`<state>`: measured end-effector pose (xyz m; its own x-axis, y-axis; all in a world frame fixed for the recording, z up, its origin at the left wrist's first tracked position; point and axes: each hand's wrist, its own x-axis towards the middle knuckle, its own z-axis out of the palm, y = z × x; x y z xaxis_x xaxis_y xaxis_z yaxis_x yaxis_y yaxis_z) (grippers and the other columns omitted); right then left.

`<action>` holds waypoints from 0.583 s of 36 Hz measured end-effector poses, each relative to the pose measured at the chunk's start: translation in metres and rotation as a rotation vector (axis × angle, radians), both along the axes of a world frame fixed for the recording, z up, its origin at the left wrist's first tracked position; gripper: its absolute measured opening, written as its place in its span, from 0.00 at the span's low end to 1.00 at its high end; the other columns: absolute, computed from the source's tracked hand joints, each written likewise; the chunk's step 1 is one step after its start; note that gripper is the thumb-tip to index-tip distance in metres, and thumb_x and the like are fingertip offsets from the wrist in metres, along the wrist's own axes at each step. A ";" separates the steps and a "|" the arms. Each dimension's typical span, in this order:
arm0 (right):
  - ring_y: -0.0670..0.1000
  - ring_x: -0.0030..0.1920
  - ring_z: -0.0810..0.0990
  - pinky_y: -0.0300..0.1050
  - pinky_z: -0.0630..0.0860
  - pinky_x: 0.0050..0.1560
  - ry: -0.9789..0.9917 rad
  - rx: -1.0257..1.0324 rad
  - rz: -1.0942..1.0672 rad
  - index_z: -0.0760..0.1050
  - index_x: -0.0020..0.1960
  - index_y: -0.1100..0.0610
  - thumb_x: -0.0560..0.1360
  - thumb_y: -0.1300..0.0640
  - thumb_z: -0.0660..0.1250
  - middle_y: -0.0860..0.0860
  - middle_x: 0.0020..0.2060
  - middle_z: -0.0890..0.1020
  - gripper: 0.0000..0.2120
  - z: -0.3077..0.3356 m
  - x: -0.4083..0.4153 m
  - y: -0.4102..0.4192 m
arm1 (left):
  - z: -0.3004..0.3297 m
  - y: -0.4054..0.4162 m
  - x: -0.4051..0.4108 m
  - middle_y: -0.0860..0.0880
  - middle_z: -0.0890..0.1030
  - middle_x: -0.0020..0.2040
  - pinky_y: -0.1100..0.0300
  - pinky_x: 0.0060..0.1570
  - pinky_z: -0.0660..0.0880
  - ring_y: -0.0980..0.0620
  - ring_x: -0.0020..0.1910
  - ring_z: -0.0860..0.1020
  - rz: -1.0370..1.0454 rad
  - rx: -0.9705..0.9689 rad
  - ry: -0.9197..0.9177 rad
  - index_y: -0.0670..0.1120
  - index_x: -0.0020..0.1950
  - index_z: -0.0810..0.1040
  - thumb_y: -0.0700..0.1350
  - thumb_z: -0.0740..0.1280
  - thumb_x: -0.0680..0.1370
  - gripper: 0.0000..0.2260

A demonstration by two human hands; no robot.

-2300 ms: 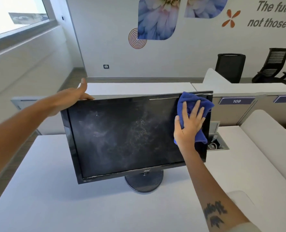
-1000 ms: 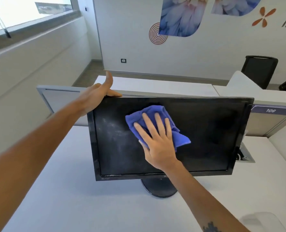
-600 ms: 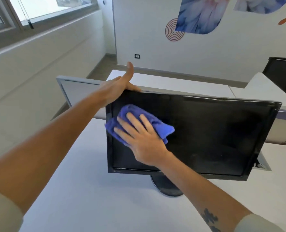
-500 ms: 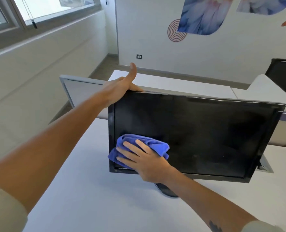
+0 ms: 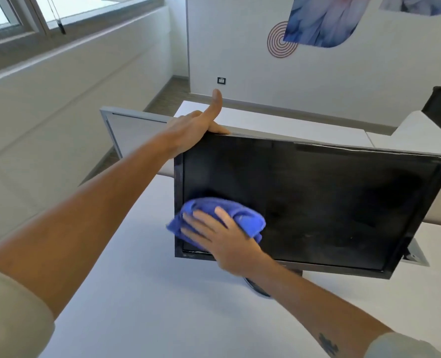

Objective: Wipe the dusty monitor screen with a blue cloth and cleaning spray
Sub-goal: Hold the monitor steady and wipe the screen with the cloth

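Left hand [image 5: 191, 130] grips the black flat-screen monitor [image 5: 330, 202] at its top-left corner; right hand [image 5: 229, 244], fingers spread flat, presses a crumpled blue cloth [image 5: 245, 219] on its lower-left corner.

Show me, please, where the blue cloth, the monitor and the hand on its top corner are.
blue cloth [image 5: 250, 223], head view, bunched fold beside the fingers.
monitor [image 5: 330, 202], head view, screen's middle.
left hand [image 5: 192, 129], head view, its back.

The black flat-panel monitor [image 5: 317, 202] stands on the white bench [image 5: 136, 319], its dark screen faintly smudged low down. The crumpled blue cloth [image 5: 245, 218] lies pressed against the screen's lower-left corner, overlapping the bezel.
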<state>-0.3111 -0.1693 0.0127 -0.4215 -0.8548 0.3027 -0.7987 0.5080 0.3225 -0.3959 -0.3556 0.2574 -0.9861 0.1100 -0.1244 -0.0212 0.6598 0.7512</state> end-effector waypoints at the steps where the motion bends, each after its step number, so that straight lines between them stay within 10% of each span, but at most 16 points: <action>1: 0.56 0.87 0.40 0.61 0.31 0.83 -0.017 0.082 0.032 0.46 0.88 0.53 0.76 0.60 0.64 0.53 0.87 0.45 0.45 -0.015 0.009 0.009 | -0.001 -0.001 0.001 0.52 0.77 0.80 0.39 0.86 0.56 0.42 0.80 0.70 -0.001 0.001 -0.009 0.71 0.54 0.89 0.91 0.32 0.57 0.54; 6: 0.55 0.87 0.38 0.60 0.30 0.83 -0.028 0.198 0.124 0.51 0.87 0.50 0.78 0.61 0.55 0.50 0.87 0.48 0.38 -0.007 0.003 0.021 | 0.002 0.000 0.004 0.50 0.75 0.82 0.40 0.86 0.57 0.41 0.81 0.69 0.006 -0.014 -0.003 0.70 0.57 0.89 0.90 0.31 0.60 0.55; 15: 0.58 0.87 0.46 0.69 0.39 0.83 0.150 -0.303 -0.257 0.52 0.87 0.46 0.79 0.54 0.64 0.50 0.87 0.52 0.40 0.098 -0.051 0.009 | 0.007 0.007 0.006 0.54 0.86 0.67 0.41 0.81 0.64 0.42 0.71 0.77 -0.030 -0.044 0.028 0.69 0.52 0.90 0.90 0.31 0.57 0.55; 21: 0.60 0.87 0.43 0.67 0.38 0.83 -0.007 0.066 -0.023 0.48 0.88 0.52 0.79 0.59 0.57 0.53 0.88 0.46 0.39 0.012 0.002 0.029 | 0.003 0.003 0.006 0.51 0.77 0.80 0.39 0.85 0.58 0.42 0.79 0.71 -0.010 -0.027 0.039 0.68 0.58 0.89 0.90 0.32 0.58 0.56</action>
<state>-0.3094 -0.1405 0.0251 -0.4431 -0.8628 0.2432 -0.7895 0.5041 0.3502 -0.3895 -0.3526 0.2605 -0.9892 0.1170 -0.0887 0.0146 0.6795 0.7335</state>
